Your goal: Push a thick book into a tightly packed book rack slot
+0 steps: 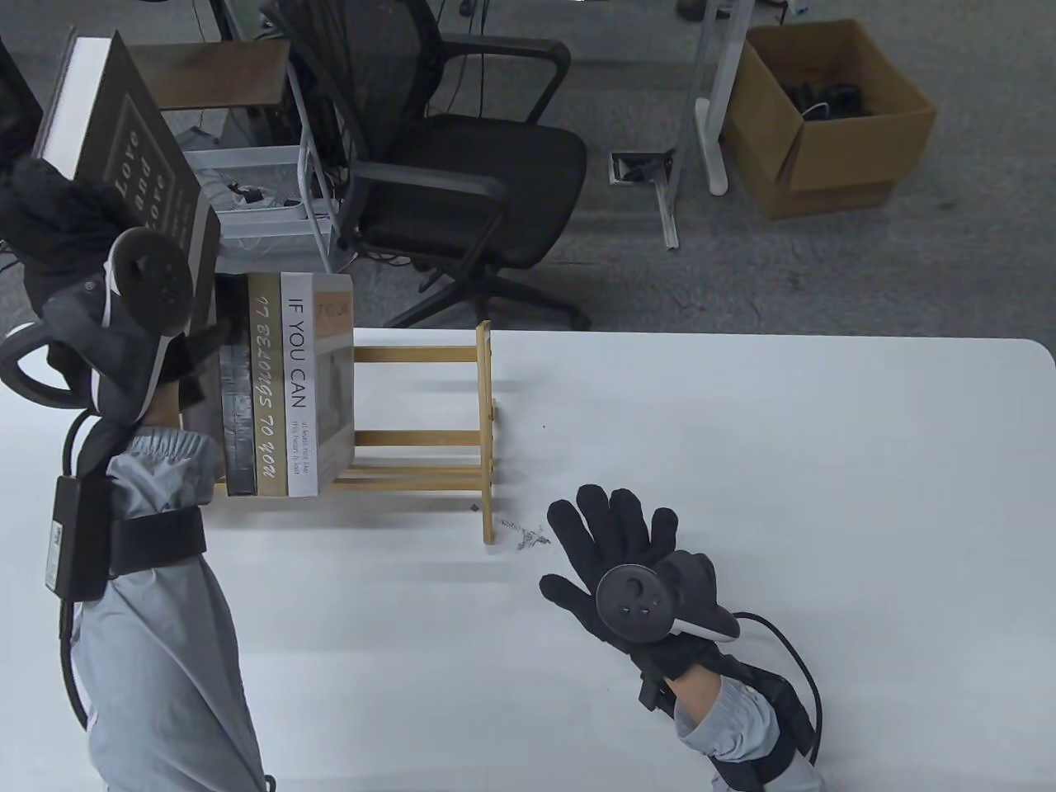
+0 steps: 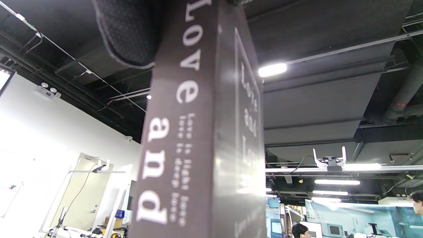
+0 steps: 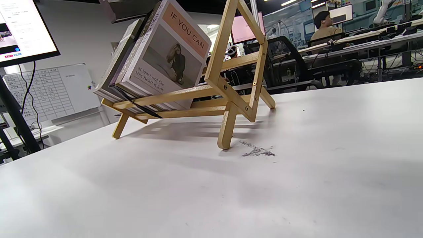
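Broadly, a white table was seen carrying a wooden book rack near its left end, with several books stood together at the rack's left side, a white-spined one lettered "IF YOU CAN" outermost. A thick dark book titled "Love and" was held raised above and behind those books, tilted, gripped at its lower end by the left hand, whose fingers were wrapped on it. The right hand was laid flat on the table just right of the rack, fingers spread wide, nothing held.
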Demonstrator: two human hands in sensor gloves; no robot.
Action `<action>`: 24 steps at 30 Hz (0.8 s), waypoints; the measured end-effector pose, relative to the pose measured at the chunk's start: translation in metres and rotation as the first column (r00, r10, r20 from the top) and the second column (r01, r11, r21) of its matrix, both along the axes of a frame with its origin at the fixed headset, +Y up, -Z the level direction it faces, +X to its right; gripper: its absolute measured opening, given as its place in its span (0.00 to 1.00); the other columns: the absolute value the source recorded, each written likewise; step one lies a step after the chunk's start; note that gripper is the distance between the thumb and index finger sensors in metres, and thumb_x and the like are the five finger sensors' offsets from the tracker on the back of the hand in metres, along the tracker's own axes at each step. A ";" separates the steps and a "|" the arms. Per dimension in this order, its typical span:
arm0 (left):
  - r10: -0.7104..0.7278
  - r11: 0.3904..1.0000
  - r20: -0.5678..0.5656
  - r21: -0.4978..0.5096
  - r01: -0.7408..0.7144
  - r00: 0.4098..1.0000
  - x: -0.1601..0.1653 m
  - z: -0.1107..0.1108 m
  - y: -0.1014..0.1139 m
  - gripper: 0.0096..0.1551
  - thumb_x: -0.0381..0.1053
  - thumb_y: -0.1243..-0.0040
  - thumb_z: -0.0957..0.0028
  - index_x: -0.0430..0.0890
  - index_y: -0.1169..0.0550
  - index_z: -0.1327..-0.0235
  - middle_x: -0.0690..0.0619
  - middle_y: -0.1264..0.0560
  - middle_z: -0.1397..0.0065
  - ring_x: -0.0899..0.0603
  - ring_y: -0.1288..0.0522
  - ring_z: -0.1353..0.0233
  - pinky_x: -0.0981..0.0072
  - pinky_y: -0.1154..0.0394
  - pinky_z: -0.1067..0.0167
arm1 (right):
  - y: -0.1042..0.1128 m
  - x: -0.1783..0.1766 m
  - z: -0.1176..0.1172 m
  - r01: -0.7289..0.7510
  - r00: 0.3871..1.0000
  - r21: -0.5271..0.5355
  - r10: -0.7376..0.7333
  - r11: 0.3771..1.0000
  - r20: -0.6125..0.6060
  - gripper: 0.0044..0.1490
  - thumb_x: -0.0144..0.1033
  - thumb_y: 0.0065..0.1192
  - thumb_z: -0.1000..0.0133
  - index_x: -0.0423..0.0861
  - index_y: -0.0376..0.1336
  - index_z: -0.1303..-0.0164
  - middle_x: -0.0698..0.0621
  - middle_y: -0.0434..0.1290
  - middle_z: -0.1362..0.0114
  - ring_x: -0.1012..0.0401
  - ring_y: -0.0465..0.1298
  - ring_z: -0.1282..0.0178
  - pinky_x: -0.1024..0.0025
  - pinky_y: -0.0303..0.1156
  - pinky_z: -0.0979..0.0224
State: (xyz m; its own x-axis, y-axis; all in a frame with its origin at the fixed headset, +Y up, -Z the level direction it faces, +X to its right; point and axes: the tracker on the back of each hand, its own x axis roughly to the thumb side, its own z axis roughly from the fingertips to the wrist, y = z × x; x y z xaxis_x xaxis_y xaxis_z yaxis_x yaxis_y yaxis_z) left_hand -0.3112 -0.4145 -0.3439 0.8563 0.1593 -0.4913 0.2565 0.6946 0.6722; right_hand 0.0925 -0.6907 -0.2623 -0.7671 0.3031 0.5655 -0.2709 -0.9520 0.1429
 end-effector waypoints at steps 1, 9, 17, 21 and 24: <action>-0.006 1.000 -0.002 -0.003 0.006 1.000 0.000 0.000 0.000 0.31 0.53 0.62 0.22 0.40 0.58 0.24 0.29 0.47 0.22 0.38 0.26 0.26 0.58 0.20 0.30 | 0.000 0.000 0.000 -0.001 1.000 0.000 0.001 1.000 0.000 0.50 0.53 0.38 0.28 0.36 0.31 0.07 0.23 0.30 0.10 0.20 0.34 0.20 0.16 0.26 0.37; -0.009 0.999 -0.007 -0.039 0.009 1.000 0.000 -0.006 -0.012 0.31 0.54 0.62 0.22 0.40 0.57 0.23 0.29 0.46 0.22 0.38 0.26 0.26 0.58 0.20 0.31 | 0.000 -0.001 0.000 -0.002 1.000 0.001 0.002 1.000 -0.002 0.50 0.53 0.38 0.28 0.36 0.31 0.07 0.23 0.30 0.10 0.20 0.34 0.20 0.16 0.26 0.37; -0.005 0.995 -0.024 -0.095 0.003 1.000 -0.001 -0.014 -0.026 0.30 0.54 0.59 0.22 0.43 0.55 0.21 0.31 0.44 0.22 0.38 0.25 0.28 0.58 0.19 0.32 | 0.000 -0.001 0.000 -0.001 1.000 -0.001 0.001 1.000 -0.001 0.50 0.53 0.38 0.28 0.36 0.31 0.07 0.23 0.30 0.10 0.20 0.34 0.20 0.16 0.26 0.37; 0.012 0.993 -0.030 -0.119 -0.015 0.999 -0.005 -0.016 -0.033 0.30 0.55 0.58 0.22 0.44 0.53 0.20 0.32 0.43 0.21 0.37 0.25 0.28 0.58 0.19 0.32 | 0.000 -0.001 0.000 -0.001 1.000 -0.002 0.001 1.000 -0.001 0.50 0.53 0.38 0.28 0.36 0.31 0.07 0.23 0.30 0.10 0.20 0.34 0.20 0.16 0.26 0.37; 0.024 0.989 -0.025 -0.143 -0.028 0.999 -0.008 -0.018 -0.041 0.30 0.55 0.57 0.23 0.45 0.52 0.20 0.32 0.42 0.21 0.37 0.25 0.28 0.58 0.19 0.33 | 0.000 -0.001 0.000 -0.002 1.000 -0.001 0.002 1.000 -0.002 0.50 0.53 0.38 0.28 0.36 0.31 0.07 0.23 0.30 0.10 0.20 0.34 0.20 0.15 0.26 0.37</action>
